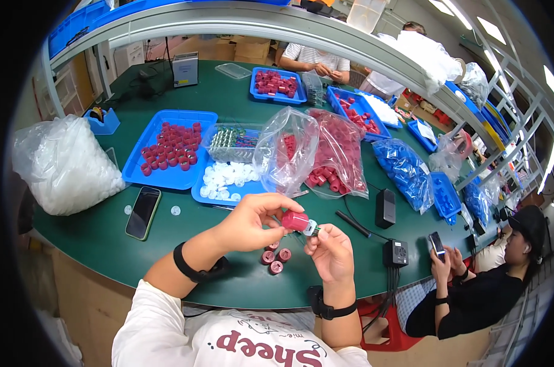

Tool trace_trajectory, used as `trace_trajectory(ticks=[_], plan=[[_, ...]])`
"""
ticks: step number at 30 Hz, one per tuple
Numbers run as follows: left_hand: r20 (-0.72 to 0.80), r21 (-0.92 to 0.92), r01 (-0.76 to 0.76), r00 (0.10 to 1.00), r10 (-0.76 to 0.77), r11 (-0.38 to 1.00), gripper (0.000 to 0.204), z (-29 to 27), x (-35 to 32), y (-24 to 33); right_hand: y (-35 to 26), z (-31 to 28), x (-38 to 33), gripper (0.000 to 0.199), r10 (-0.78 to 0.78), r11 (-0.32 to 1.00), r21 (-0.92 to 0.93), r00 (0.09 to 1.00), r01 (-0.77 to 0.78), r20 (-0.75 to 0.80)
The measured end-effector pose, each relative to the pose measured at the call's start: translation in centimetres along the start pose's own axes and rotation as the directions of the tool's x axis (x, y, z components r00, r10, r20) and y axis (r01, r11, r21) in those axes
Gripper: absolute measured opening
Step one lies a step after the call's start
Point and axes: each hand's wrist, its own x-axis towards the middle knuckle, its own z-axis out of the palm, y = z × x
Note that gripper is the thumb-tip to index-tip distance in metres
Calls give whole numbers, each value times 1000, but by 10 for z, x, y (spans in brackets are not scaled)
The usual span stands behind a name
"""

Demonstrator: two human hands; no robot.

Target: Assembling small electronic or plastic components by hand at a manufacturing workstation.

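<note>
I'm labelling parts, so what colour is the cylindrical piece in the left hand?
The cylindrical piece is deep pinkish red, shown in the head view.

An assembly workshop, where blue trays (174,180) of small parts (172,145) (some bagged) crowd a green workbench (106,235).

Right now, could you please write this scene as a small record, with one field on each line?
Left hand: holds a red cylindrical piece
Right hand: holds a small clear part, green at its near end
Below the hands: loose red pieces
Surface: green table
Left side: phone lying flat; clear bag of white parts
Beyond the phone: blue tray with red pieces
Right side: seated person holding another phone
</note>
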Motion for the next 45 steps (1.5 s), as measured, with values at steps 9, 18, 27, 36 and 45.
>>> trace_trajectory(ticks=[9,18,27,36,45], plan=[[49,125,-115,993,110,985,34,10,1,-1,2,-2,-3,10,17,998,-64,1000,-19,-19],[-2,365,-279,954,300,888,37,22,-6,10,7,-10,-2,11,39,999,0,995,-39,87],[74,344,-436,896,439,832,31,26,-10,6,1,-10,-2,12,164,979,86,964,-185,207],[36,392,-465,870,491,794,23,36,-14,1,13,-21,1,26,131,944,271,967,-189,219],[-29,379,-488,843,537,786,26,41,-15,-5,20,-25,0,21,51,951,286,975,-113,217]])
